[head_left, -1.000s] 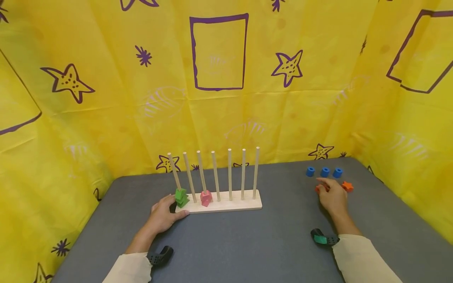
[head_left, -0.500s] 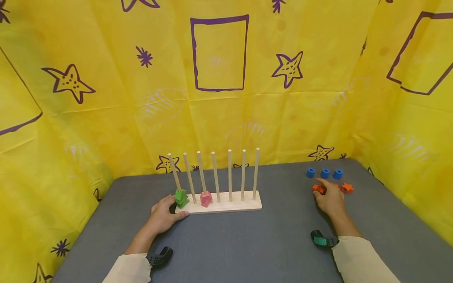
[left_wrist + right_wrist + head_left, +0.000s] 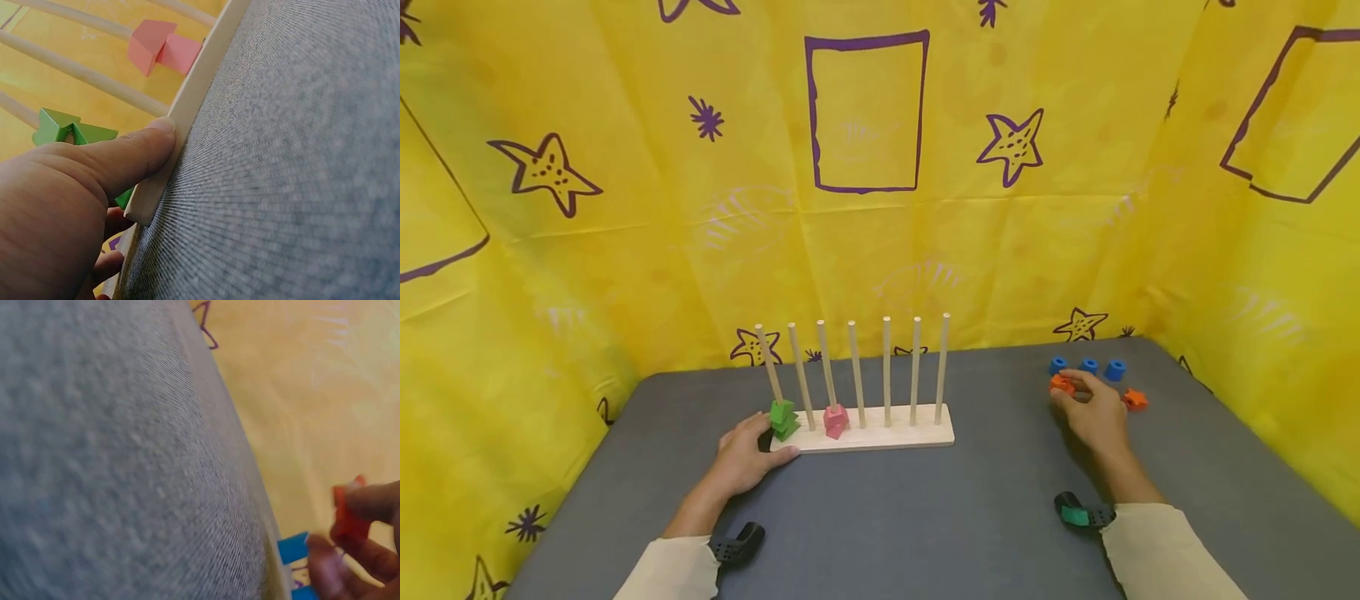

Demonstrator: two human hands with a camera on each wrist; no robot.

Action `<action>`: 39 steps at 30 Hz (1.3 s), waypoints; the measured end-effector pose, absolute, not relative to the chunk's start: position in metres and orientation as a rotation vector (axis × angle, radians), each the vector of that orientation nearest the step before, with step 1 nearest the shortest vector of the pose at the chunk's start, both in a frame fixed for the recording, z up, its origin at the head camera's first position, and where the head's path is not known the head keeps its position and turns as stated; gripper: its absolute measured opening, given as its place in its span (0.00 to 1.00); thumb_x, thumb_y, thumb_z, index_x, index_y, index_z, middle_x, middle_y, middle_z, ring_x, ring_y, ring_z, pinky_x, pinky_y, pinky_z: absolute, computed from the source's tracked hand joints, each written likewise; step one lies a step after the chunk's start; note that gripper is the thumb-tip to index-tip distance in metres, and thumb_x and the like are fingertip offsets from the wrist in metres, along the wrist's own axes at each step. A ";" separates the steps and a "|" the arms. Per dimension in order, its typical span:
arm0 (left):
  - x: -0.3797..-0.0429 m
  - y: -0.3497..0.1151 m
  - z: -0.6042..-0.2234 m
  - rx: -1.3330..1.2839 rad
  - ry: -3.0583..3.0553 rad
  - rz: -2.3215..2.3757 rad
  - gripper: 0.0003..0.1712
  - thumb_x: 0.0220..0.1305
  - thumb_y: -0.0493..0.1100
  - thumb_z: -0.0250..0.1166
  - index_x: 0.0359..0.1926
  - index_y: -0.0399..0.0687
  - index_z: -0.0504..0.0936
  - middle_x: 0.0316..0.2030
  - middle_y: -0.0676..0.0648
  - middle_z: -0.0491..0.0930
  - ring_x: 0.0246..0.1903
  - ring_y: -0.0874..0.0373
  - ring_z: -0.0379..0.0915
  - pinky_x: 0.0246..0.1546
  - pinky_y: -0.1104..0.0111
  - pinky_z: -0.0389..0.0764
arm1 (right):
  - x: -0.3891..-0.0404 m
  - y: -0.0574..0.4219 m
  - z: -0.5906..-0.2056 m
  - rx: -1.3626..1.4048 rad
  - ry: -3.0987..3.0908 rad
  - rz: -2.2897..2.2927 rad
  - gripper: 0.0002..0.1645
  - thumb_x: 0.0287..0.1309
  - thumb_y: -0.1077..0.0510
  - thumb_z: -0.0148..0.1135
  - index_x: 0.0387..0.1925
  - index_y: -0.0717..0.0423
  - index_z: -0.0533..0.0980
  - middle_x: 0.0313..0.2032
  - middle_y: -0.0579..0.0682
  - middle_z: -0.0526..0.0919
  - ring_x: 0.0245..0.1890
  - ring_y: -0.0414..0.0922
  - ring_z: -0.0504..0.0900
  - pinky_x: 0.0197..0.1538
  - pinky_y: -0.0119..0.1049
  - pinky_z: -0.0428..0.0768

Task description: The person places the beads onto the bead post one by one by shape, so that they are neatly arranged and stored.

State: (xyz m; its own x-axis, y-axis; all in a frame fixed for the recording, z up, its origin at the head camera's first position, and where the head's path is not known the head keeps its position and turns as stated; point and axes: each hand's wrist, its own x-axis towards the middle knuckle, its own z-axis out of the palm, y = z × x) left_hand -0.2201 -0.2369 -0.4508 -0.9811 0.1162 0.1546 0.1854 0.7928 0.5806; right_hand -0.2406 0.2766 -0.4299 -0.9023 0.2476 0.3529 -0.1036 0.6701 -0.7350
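Observation:
In the head view my right hand [image 3: 1096,415] pinches an orange star-shaped block [image 3: 1062,384] between thumb and fingers, in front of the blue cylinders. The same orange block [image 3: 351,519] shows blurred in the right wrist view. My left hand [image 3: 747,457] grips the left end of a wooden peg stand [image 3: 895,435], thumb along its front edge, other fingers behind that end. Several upright pegs rise from the stand. Green zigzag-edged blocks [image 3: 784,421] are stacked on its leftmost peg. Pink blocks [image 3: 836,422] sit on the third peg from the left.
Blue cylinders [image 3: 1116,370] stand in a row at the back right of the grey table [image 3: 880,517]. Another orange star block [image 3: 1136,400] lies right of my right hand. A yellow patterned cloth [image 3: 865,250] hangs behind and at both sides.
My right hand has taken hold of an orange star block and moved it slightly left and up, near the blue cylinders. My left hand stays on the peg stand.

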 end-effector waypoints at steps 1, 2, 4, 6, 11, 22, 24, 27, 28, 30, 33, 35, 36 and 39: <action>-0.220 -0.236 -0.451 -0.243 -2.870 -0.946 0.38 0.55 0.55 0.72 0.62 0.39 0.74 0.61 0.30 0.69 0.64 0.31 0.54 0.60 0.37 0.43 | -0.239 0.275 -0.427 -0.105 -2.455 1.157 0.25 0.63 0.50 0.64 0.58 0.58 0.76 0.49 0.63 0.80 0.46 0.60 0.80 0.47 0.50 0.75; -0.221 -0.236 -0.451 -0.244 -2.873 -0.945 0.38 0.55 0.55 0.72 0.62 0.39 0.74 0.61 0.31 0.69 0.64 0.31 0.54 0.60 0.37 0.43 | -0.238 0.274 -0.424 -0.087 -2.456 1.189 0.26 0.63 0.49 0.64 0.58 0.57 0.76 0.49 0.62 0.80 0.46 0.59 0.80 0.46 0.46 0.76; -0.221 -0.235 -0.452 -0.244 -2.873 -0.946 0.38 0.54 0.54 0.73 0.62 0.39 0.75 0.60 0.31 0.69 0.64 0.30 0.55 0.60 0.37 0.43 | -0.236 0.270 -0.418 -0.041 -2.466 1.246 0.27 0.62 0.48 0.64 0.58 0.56 0.76 0.49 0.61 0.80 0.46 0.58 0.80 0.41 0.38 0.79; -0.221 -0.235 -0.452 -0.249 -2.863 -0.948 0.37 0.54 0.53 0.73 0.61 0.39 0.75 0.60 0.31 0.70 0.63 0.30 0.56 0.59 0.37 0.44 | -0.235 0.266 -0.411 0.016 -2.459 1.314 0.27 0.61 0.48 0.65 0.58 0.56 0.76 0.49 0.61 0.80 0.45 0.56 0.81 0.39 0.32 0.79; -0.222 -0.235 -0.450 -0.255 -2.841 -0.936 0.36 0.54 0.51 0.73 0.60 0.38 0.76 0.59 0.31 0.71 0.62 0.31 0.58 0.59 0.37 0.44 | -0.231 0.255 -0.393 0.162 -2.352 1.637 0.28 0.59 0.54 0.67 0.59 0.62 0.73 0.48 0.61 0.78 0.40 0.51 0.84 0.39 0.36 0.82; -0.222 -0.234 -0.450 -0.243 -2.862 -0.942 0.36 0.54 0.52 0.73 0.61 0.39 0.75 0.60 0.31 0.70 0.64 0.31 0.55 0.60 0.37 0.43 | -0.222 0.228 -0.346 0.352 -2.152 1.835 0.24 0.61 0.57 0.66 0.55 0.66 0.75 0.40 0.55 0.81 0.35 0.48 0.86 0.39 0.39 0.82; -0.222 -0.235 -0.450 -0.248 -2.859 -0.944 0.36 0.55 0.52 0.73 0.61 0.39 0.75 0.60 0.31 0.70 0.63 0.31 0.56 0.60 0.37 0.43 | -0.221 0.222 -0.335 0.388 -2.126 1.848 0.25 0.61 0.58 0.65 0.56 0.67 0.75 0.40 0.56 0.81 0.37 0.49 0.85 0.40 0.40 0.82; -0.222 -0.235 -0.449 -0.251 -2.859 -0.944 0.36 0.55 0.52 0.73 0.61 0.39 0.75 0.60 0.31 0.70 0.63 0.31 0.56 0.60 0.38 0.43 | -0.218 0.215 -0.317 0.429 -2.134 1.830 0.25 0.61 0.58 0.65 0.57 0.67 0.74 0.41 0.57 0.81 0.38 0.49 0.85 0.41 0.38 0.81; -0.222 -0.235 -0.449 -0.250 -2.860 -0.944 0.36 0.55 0.52 0.73 0.61 0.39 0.75 0.60 0.31 0.70 0.63 0.31 0.56 0.60 0.38 0.43 | -0.217 0.212 -0.311 0.439 -2.139 1.822 0.25 0.62 0.58 0.65 0.56 0.68 0.74 0.41 0.57 0.81 0.37 0.48 0.85 0.42 0.37 0.81; -0.223 -0.235 -0.449 -0.251 -2.859 -0.944 0.36 0.55 0.52 0.73 0.61 0.39 0.75 0.60 0.31 0.70 0.63 0.31 0.57 0.60 0.37 0.44 | -0.215 0.207 -0.300 0.456 -2.157 1.792 0.24 0.62 0.57 0.65 0.54 0.68 0.75 0.41 0.57 0.81 0.37 0.48 0.85 0.44 0.36 0.80; -0.223 -0.236 -0.449 -0.254 -2.857 -0.945 0.36 0.55 0.52 0.73 0.61 0.39 0.75 0.60 0.31 0.70 0.63 0.31 0.56 0.60 0.37 0.43 | -0.213 0.199 -0.285 0.491 -2.172 1.770 0.22 0.62 0.56 0.65 0.51 0.68 0.76 0.41 0.57 0.82 0.38 0.48 0.85 0.46 0.35 0.80; -0.223 -0.236 -0.449 -0.258 -2.857 -0.943 0.36 0.55 0.52 0.73 0.60 0.38 0.75 0.60 0.31 0.70 0.63 0.31 0.55 0.60 0.37 0.44 | -0.211 0.194 -0.276 0.517 -2.182 1.761 0.21 0.61 0.56 0.65 0.51 0.67 0.77 0.41 0.57 0.82 0.39 0.48 0.85 0.46 0.35 0.80; -0.223 -0.235 -0.448 -0.259 -2.858 -0.940 0.36 0.55 0.52 0.73 0.60 0.38 0.75 0.60 0.31 0.70 0.63 0.30 0.55 0.59 0.37 0.44 | -0.211 0.191 -0.272 0.528 -2.182 1.762 0.21 0.61 0.56 0.65 0.51 0.66 0.77 0.41 0.58 0.82 0.39 0.48 0.85 0.46 0.36 0.80; -0.222 -0.235 -0.448 -0.253 -2.862 -0.941 0.36 0.55 0.52 0.73 0.61 0.38 0.75 0.60 0.31 0.70 0.64 0.30 0.55 0.59 0.37 0.43 | -0.210 0.182 -0.261 0.563 -2.179 1.760 0.21 0.61 0.56 0.66 0.52 0.65 0.77 0.41 0.58 0.82 0.39 0.48 0.85 0.46 0.37 0.80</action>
